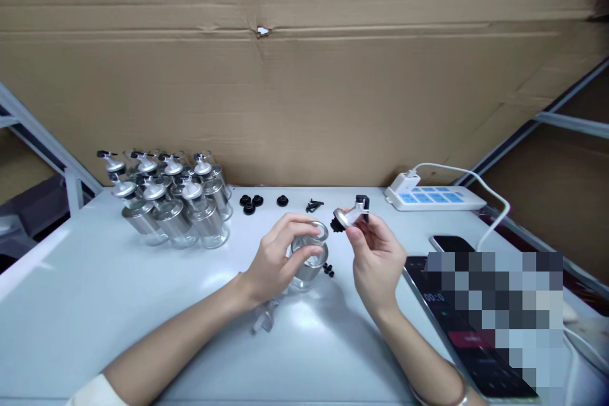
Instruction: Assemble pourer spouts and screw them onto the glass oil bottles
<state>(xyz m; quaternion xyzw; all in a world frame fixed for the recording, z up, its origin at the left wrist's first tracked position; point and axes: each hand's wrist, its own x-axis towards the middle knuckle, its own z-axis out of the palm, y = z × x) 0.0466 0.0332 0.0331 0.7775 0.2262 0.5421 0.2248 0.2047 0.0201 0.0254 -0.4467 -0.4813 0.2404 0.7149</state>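
Note:
My left hand [278, 260] has its fingers closed around the neck of a glass bottle [304, 278] with a metal sleeve, which stands on the table. My right hand [378, 260] pinches a silver pour spout [346, 217] with a black lever and a ribbed black stopper. This spout is held up to the right of the bottle's mouth, apart from it. Close to the bottle's right side lie several tiny black caps [328, 270]. A clear plastic piece [265, 318] rests below my left wrist, its kind unclear.
Several glass bottles [208, 225] with spouts stand grouped at the back left. Black rubber stoppers [249, 209] and small black parts [314, 205] lie behind my hands. To the right are a power strip [431, 200] with a white cable, a phone [451, 243] and a tablet [469, 342]. Cardboard [304, 108] walls the back.

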